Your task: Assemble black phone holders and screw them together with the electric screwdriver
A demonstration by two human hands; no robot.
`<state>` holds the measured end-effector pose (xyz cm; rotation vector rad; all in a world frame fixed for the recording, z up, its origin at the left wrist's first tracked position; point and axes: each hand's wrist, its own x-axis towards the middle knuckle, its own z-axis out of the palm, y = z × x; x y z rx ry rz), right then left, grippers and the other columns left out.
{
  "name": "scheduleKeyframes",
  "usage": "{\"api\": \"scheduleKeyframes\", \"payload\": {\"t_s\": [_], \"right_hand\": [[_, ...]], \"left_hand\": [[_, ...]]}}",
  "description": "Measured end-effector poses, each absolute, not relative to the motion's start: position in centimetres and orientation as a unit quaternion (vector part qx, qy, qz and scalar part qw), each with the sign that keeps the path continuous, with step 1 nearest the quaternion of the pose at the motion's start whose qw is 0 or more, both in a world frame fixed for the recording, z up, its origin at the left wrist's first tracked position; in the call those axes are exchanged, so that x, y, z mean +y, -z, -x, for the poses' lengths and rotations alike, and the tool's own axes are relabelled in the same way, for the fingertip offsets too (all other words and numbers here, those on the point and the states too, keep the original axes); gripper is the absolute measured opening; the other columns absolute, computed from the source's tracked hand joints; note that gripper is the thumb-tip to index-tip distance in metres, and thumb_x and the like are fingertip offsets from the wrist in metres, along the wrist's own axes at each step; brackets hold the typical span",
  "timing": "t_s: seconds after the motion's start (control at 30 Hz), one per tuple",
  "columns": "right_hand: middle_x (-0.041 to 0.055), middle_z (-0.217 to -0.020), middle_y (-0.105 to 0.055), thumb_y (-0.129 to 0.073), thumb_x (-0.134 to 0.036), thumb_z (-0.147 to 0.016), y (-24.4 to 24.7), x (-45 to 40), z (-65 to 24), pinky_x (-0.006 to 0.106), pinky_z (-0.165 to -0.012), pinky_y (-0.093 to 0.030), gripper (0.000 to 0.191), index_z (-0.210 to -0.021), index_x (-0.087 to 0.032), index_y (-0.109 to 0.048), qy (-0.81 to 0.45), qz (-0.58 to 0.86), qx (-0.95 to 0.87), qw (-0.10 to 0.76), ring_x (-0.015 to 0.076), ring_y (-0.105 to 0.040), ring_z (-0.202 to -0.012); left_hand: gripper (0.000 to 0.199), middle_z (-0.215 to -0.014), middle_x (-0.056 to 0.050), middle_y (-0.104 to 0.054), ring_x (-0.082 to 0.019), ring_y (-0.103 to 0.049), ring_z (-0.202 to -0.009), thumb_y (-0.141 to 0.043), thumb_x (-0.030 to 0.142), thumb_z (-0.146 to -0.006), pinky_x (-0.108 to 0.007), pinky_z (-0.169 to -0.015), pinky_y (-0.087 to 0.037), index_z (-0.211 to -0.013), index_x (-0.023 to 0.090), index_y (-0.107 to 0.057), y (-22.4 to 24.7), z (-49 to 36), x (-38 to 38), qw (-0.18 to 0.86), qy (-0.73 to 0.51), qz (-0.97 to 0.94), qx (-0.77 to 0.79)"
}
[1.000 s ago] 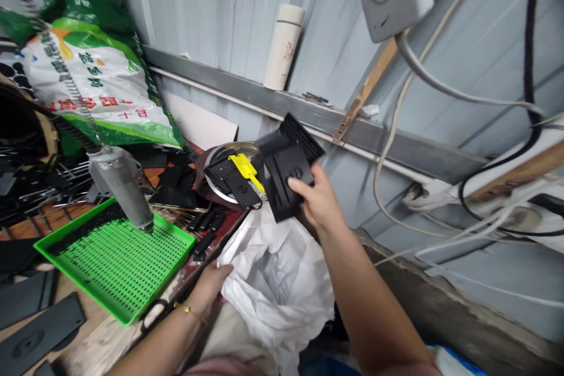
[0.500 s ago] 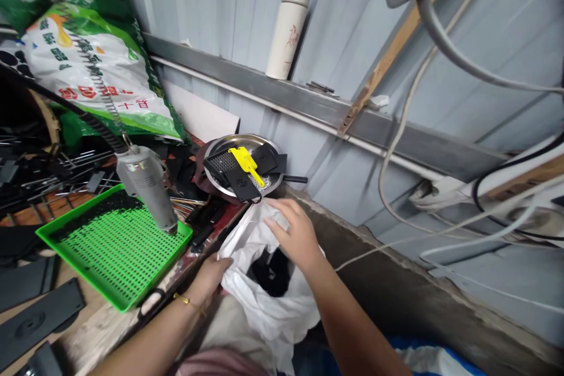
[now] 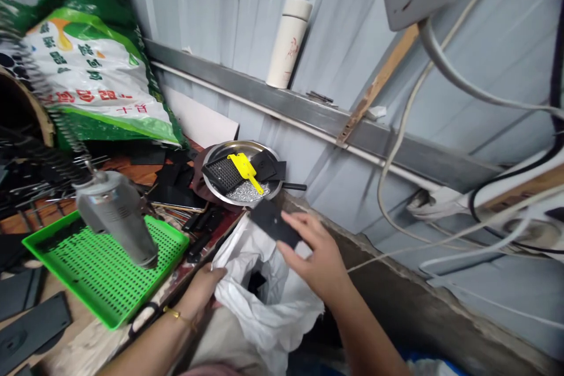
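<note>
My right hand (image 3: 311,249) pinches a flat black plate (image 3: 274,222) between thumb and fingers. The plate is tilted, over the far side of an opened white plastic bag (image 3: 282,311). At the bag's left rim, my left hand (image 3: 209,283) is closed on the plastic. Dark pieces (image 3: 256,282) show inside the bag, but their shape is unclear. Just beyond the plate stands a round metal bowl (image 3: 238,145). It holds small silvery screws (image 3: 242,192), a yellow scoop (image 3: 245,171), a black perforated tray (image 3: 224,173) and other black plates (image 3: 267,165).
A grey electric screwdriver (image 3: 117,217) hangs from a coiled spring over a green perforated tray (image 3: 106,273). Black plates (image 3: 35,320) lie at lower left. A green-white sack (image 3: 101,76) leans behind. A white flask (image 3: 289,44) stands on the wall ledge; cables (image 3: 396,147) droop at right.
My right hand has lifted a black plate off the bowl's near edge and brought it over the bag. The hanging screwdriver has swung left. My left hand still grips the bag's rim.
</note>
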<state>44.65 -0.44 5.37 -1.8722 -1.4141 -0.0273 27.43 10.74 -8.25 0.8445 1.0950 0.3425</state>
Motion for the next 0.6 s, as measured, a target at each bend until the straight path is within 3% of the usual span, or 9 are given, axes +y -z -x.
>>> {"api": "scheduleKeyframes", "payload": {"t_s": [0.13, 0.27, 0.43, 0.6], "right_hand": [[0.0079, -0.111, -0.066, -0.073, -0.046, -0.067, -4.4, -2.4, -46.5, 0.042, -0.085, -0.052, 0.049, -0.113, -0.031, -0.067, -0.058, 0.784, -0.555, 0.271, 0.0285, -0.063, -0.1], [0.0113, -0.115, -0.062, -0.058, -0.046, -0.081, -6.5, 4.6, -49.2, 0.042, -0.095, -0.045, 0.05, -0.126, -0.023, -0.057, 0.073, 0.828, -0.465, 0.306, 0.0269, -0.058, -0.108], [0.02, -0.119, -0.053, -0.069, -0.042, -0.072, -9.0, 14.0, -51.3, 0.044, -0.095, -0.042, 0.064, -0.126, -0.011, -0.053, 0.092, 0.864, -0.416, 0.27, 0.0326, -0.054, -0.112], [0.012, -0.104, -0.063, -0.074, -0.036, -0.068, -9.4, 16.1, -51.9, 0.038, -0.086, -0.047, 0.037, -0.099, -0.019, -0.066, 0.038, 0.873, -0.436, 0.216, 0.0266, -0.062, -0.096]], "left_hand": [[0.007, -0.044, 0.003, -0.05, -0.011, -0.044, -0.034, -0.059, 0.018, -0.077, -0.019, -0.031, -0.034, -0.074, 0.015, -0.053, 8.5, -27.6, 10.7, 0.764, -0.152, -0.389, 0.491], [0.009, -0.049, 0.001, -0.056, -0.014, -0.052, -0.039, -0.062, 0.02, -0.075, -0.023, -0.035, -0.043, -0.079, 0.015, -0.055, 8.4, -27.6, 10.7, 0.753, -0.136, -0.392, 0.51], [0.005, -0.042, 0.003, -0.05, -0.013, -0.047, -0.034, -0.058, 0.017, -0.077, -0.02, -0.03, -0.035, -0.075, 0.016, -0.054, 8.6, -27.5, 10.7, 0.743, -0.161, -0.4, 0.513], [0.008, -0.041, 0.003, -0.049, -0.011, -0.044, -0.032, -0.058, 0.016, -0.076, -0.018, -0.028, -0.03, -0.071, 0.016, -0.052, 9.3, -27.3, 10.7, 0.746, -0.179, -0.397, 0.504]]}}
